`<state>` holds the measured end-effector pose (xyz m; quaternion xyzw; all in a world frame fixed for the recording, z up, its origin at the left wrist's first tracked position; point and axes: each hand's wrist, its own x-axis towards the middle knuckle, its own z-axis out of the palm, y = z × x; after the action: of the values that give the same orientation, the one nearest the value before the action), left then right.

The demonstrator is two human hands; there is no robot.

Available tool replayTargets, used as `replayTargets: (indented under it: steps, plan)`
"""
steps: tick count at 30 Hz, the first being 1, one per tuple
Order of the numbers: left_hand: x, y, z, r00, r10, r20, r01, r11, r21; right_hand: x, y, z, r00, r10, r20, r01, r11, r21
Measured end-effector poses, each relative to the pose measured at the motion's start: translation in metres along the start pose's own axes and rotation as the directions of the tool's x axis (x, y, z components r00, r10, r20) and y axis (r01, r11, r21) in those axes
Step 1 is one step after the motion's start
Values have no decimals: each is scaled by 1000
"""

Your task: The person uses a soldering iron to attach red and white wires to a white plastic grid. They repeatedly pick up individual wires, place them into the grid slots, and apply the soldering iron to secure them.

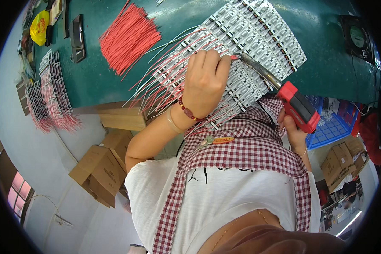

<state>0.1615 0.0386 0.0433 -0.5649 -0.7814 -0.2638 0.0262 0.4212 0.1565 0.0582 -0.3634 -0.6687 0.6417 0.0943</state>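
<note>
— Fingers [211,60] of the left hand [202,82], clock centred mid-view: at twelve, curled and bunched close, tips mostly hidden. Gripping anything?

— Cannot tell. Right by the fingertips, a small red piece [233,57]; just beside that, the dark tip of a soldering tool [288,93].

— Right hand [295,132]?

— Toward three, closed around the tool's grip, most of the fingers behind it. Red and black grip, plastic-looking; dull, darkened metal barrel reaching to one.

— And beneath the tip?

— Silvery panels [262,36] at one, flat, built of small rectangular cells in rows, dark bits along some. Thin wires [158,86], red and white, splaying off toward ten.

— Other textures?

— At eleven, a dense red wire bundle [129,38], straight strands heaped on smooth green tabletop [89,80]. Between nine and ten, more wired panels [55,86], red strands fringing the lower ends. At ten, glossy dark phone [77,39] and crinkled yellow bag [39,27]. At four, checked cloth apron [245,152], maroon and white.

— Containers?

— At three, blue lattice basket [326,137], small pale pieces [325,117] inside. At eight, brown cardboard box [101,169], contents too shadowed to tell. Between three and four, another carton [339,165], contents unclear.
</note>
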Motion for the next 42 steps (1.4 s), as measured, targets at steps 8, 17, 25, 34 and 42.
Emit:
replayTargets:
  steps: [8,17,25,34,42]
  plan:
    - [0,1,-1,1000,1,17,-1,1000,20,2,-20,4,1000,7,-1,-7,994,111]
    - [-1,-2,0,999,10,-31,-12,997,-70,-3,-7,4,999,-17,-36,19,999,37]
    - [0,-1,0,1000,-9,-24,7,998,-58,1,-4,-2,1000,10,29,-12,998,62]
    - [1,-2,3,999,-10,-33,7,997,-77,0,0,-2,1000,-30,8,31,999,-21]
    - [1,0,3,1000,-6,4,7,999,-39,-2,-7,3,999,-35,-25,36,999,34]
